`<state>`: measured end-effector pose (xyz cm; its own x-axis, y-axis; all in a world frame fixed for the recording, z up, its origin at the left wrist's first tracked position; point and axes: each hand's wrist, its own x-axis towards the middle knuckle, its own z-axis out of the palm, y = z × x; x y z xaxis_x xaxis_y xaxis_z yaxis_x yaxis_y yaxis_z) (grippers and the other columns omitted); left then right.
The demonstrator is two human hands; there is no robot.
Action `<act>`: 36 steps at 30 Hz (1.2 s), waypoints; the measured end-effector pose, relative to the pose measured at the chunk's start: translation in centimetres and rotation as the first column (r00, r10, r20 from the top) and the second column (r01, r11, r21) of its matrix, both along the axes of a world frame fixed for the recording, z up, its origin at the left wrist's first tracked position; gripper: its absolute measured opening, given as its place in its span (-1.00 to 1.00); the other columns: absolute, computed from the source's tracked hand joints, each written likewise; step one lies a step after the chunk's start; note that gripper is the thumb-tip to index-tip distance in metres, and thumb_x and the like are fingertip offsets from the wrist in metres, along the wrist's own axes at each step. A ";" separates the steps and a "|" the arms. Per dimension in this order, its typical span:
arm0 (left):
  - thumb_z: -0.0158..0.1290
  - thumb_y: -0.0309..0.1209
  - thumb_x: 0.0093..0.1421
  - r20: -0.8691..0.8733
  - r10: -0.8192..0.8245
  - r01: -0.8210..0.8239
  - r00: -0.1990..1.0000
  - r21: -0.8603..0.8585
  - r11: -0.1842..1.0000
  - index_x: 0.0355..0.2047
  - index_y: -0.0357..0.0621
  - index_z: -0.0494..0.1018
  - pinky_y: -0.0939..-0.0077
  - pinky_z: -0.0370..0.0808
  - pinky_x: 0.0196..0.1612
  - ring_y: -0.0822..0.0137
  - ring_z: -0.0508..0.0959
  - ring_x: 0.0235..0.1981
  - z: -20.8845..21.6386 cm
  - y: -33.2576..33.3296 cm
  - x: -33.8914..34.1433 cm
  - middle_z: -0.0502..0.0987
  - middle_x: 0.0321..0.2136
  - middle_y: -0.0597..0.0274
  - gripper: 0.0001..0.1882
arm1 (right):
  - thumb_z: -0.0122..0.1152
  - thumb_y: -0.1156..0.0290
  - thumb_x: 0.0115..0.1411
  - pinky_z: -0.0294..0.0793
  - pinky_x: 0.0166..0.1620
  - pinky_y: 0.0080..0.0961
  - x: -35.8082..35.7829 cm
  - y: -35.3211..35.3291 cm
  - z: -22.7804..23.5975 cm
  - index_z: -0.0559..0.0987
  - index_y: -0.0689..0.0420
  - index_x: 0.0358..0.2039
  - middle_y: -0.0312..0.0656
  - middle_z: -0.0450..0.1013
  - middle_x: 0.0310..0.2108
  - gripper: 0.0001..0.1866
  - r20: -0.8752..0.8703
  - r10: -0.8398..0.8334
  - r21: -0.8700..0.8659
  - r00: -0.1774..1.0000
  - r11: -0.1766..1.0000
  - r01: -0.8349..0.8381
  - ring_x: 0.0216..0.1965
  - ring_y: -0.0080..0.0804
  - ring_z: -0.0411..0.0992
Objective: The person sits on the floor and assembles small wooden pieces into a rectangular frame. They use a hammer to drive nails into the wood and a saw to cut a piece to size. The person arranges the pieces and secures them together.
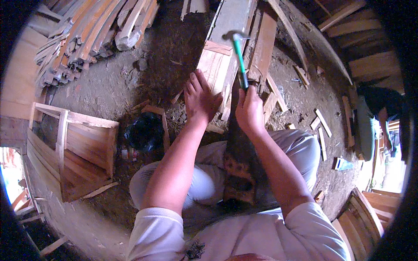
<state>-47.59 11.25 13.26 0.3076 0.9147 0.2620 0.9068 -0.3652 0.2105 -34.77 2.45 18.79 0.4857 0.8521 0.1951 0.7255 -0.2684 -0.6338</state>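
Note:
My right hand [250, 109] is wrapped round the handle of a claw hammer [238, 52] with a green and black shaft. The hammer's dark head is raised over the right edge of a pale wooden panel [216, 65], slightly blurred. My left hand [201, 98] rests on the near end of that panel, fingers stretched out and thumb apart. Under the panel lies a long thick plank [230, 19]. What looks like a handsaw [239, 167], with a dark blade and worn wooden handle, lies across my lap between my forearms.
Stacked wood strips [93, 32] fill the far left. An open slatted wooden crate [87, 148] stands left, near a black plastic bag [149, 130]. Brown boards [263, 43] lie right of the plank. Offcuts [321, 117] are scattered right; another slatted piece [359, 222] stands lower right.

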 end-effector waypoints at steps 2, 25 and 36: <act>0.17 0.28 0.19 0.010 -0.025 0.025 1.000 0.022 0.999 0.48 -0.49 -0.01 0.05 0.32 0.40 -0.11 0.38 0.31 -0.1 -0.3 -0.3 0.24 0.37 -0.29 0.21 | 0.08 0.35 0.49 0.41 -0.41 0.26 0.0 -0.1 -0.3 0.34 0.23 -0.22 0.33 0.51 -0.47 -0.78 0.038 -0.010 0.106 0.999 0.994 0.006 -0.40 0.48 0.50; 0.20 0.21 0.20 0.015 0.002 -0.001 1.000 -0.056 0.998 0.48 -0.48 -0.02 0.00 0.26 0.43 -0.15 0.31 0.38 0.6 -0.3 -0.5 0.21 0.39 -0.31 0.18 | 0.11 0.36 0.48 0.46 -0.41 0.24 -0.4 -0.2 -1.1 0.36 0.22 -0.18 0.33 0.51 -0.43 -0.80 0.198 0.052 -0.117 0.979 0.993 -0.029 -0.39 0.45 0.52; 0.11 -0.28 0.33 -0.247 0.098 -0.037 0.964 0.240 0.970 0.47 -0.32 0.15 0.35 0.55 0.13 0.14 0.56 0.14 -1.1 0.2 0.1 0.39 0.33 -0.07 -0.23 | 0.05 0.27 0.50 0.48 -0.32 0.31 0.9 -0.2 -1.7 0.36 0.24 -0.16 0.34 0.52 -0.43 -0.74 0.167 0.046 -0.115 0.985 0.993 -0.027 -0.33 0.49 0.53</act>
<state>-47.49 11.45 12.16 0.3318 0.8594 0.3890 0.9430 -0.3125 -0.1140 -33.84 2.21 17.13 0.4220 0.8898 0.1739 0.8302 -0.3022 -0.4684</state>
